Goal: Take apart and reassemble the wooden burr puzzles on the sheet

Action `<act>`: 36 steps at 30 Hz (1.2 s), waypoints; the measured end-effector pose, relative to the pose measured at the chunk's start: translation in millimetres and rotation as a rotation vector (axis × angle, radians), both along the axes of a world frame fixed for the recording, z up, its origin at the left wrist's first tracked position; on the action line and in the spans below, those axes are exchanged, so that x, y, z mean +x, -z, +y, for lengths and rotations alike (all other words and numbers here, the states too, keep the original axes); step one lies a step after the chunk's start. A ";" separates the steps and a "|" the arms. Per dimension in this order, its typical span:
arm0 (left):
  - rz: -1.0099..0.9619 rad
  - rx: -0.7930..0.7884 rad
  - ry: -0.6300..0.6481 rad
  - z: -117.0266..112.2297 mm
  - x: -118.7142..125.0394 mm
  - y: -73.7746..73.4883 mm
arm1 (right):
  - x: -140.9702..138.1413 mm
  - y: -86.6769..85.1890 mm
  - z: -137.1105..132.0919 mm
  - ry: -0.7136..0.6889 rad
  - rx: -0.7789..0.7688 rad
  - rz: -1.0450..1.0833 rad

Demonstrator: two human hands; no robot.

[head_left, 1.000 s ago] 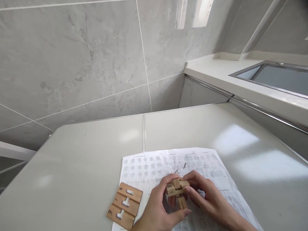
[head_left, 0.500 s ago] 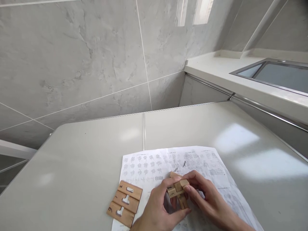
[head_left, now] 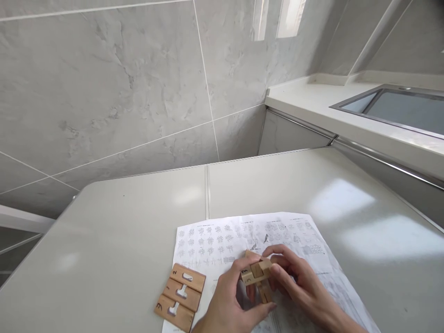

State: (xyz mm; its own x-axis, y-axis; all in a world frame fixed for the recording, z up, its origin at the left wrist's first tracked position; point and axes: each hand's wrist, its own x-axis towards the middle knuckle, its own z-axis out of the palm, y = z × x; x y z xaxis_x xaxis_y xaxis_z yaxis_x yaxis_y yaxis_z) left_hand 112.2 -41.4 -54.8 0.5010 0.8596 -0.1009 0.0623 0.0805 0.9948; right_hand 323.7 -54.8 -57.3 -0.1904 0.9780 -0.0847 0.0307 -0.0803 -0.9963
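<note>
My left hand (head_left: 231,296) is wrapped around a cluster of interlocking wooden puzzle pieces (head_left: 252,275), thumb below and fingers above. Handwritten marks show on the cluster, one like a 3. My right hand (head_left: 296,280) pinches a small light wooden block (head_left: 265,266) at the cluster's right side, with fingers curled behind it. Part of the cluster is hidden by my fingers. To the left, flat wooden plates (head_left: 182,291) with cut-out slots lie side by side, partly on the paper, numbered by hand.
A creased instruction sheet (head_left: 204,236) with small printed diagrams lies under my hands on the pale table (head_left: 121,249). A grey tiled wall (head_left: 138,83) stands behind. At the right is a white counter (head_left: 298,95) with an inset sink (head_left: 398,106).
My right thumb has shifted slightly right, and the small block at the cluster's right side looks turned or shifted a little. The left hand keeps its hold.
</note>
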 end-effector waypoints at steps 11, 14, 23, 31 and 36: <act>0.103 -0.186 -0.340 -0.7 6.6 -15.2 | 10.8 8.7 13.1 0.107 0.513 -0.611; 0.071 -0.191 -0.396 -2.1 10.3 -13.8 | 10.4 18.1 13.0 0.060 0.597 -0.692; 0.066 -0.166 -0.378 -2.8 10.2 -10.9 | 8.0 5.7 13.4 -0.150 0.412 -0.623; 0.060 -0.150 -0.372 -0.1 9.6 -14.8 | 9.0 -2.4 11.3 -0.066 0.099 -0.532; 0.102 -0.144 -0.354 -0.9 9.3 -14.2 | 13.3 -7.0 9.8 -0.128 -0.053 -0.183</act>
State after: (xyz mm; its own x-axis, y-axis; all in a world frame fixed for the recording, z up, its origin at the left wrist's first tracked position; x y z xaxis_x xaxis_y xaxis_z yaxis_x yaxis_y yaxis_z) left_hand 121.5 -42.3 -40.6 0.1569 0.9508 -0.2669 0.1033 0.2530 0.9619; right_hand 337.0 -45.0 -50.3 -0.2893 0.9402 -0.1799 0.2238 -0.1163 -0.9677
